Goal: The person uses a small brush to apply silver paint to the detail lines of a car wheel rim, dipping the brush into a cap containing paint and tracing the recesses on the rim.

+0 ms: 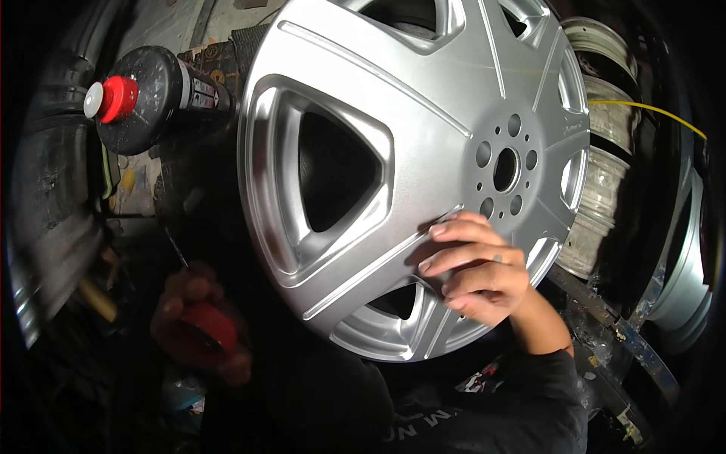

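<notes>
A large silver alloy wheel (pixel 423 98) fills the middle of the view, its spoked face turned up toward me. Over one grooved spoke is my right hand (pixel 484 272), fingers apart and curved, the fingertips close to the end of the groove. Whether they touch the metal I cannot tell. In shadow at the lower left, my left hand (pixel 200 318) is closed around a red round object (pixel 208 325) with a darker middle. A thin metal rod (pixel 178 248) sticks up by its fingers; its lower end is hidden.
A black bottle (pixel 151 98) with a red and white cap lies at the upper left. Stacked pale rims (pixel 597 174) stand beyond the wheel on the right, with a yellow cable (pixel 658 110) across them. Another silver rim (pixel 684 265) is at the far right, beside a metal frame (pixel 643 352).
</notes>
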Action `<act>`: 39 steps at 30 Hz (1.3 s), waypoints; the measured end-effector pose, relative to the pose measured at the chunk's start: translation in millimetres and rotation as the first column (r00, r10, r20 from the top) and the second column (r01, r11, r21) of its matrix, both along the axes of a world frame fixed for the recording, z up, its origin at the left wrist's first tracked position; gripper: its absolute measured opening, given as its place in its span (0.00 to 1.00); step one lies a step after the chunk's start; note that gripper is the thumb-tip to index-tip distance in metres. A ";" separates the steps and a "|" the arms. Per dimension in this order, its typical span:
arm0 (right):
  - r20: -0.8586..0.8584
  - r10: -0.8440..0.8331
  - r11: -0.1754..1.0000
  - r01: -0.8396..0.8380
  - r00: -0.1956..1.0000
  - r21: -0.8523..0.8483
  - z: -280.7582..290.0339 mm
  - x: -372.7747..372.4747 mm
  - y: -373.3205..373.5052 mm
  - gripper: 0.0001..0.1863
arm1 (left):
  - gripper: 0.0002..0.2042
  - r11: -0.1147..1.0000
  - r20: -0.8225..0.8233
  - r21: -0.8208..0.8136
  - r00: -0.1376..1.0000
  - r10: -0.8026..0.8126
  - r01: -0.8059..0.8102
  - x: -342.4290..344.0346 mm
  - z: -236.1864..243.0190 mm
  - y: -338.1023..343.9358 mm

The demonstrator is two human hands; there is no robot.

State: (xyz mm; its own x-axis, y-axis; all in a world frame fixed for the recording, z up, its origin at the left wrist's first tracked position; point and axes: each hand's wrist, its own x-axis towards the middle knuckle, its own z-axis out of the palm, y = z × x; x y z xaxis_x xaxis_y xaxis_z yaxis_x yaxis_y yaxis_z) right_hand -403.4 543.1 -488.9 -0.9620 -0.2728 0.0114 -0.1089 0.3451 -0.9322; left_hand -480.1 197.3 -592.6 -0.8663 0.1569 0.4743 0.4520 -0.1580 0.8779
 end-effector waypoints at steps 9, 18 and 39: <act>-0.110 0.091 0.942 -0.050 0.990 0.331 -6.4 0.5 -28.2 0.10 | 0.39 0.994 0.046 -0.046 0.994 -0.099 0.101 0.7 7.7 -1.2; 0.028 0.377 0.869 -0.364 0.926 0.335 0.1 -44.8 -5.0 0.12 | 0.40 0.985 0.008 0.035 0.985 -0.171 0.170 -8.2 11.1 7.6; 0.026 0.013 0.950 -0.004 1.000 -0.311 1.2 -0.5 -1.0 0.07 | 0.31 0.992 -0.074 -0.124 0.997 0.013 -0.023 -7.0 9.2 13.5</act>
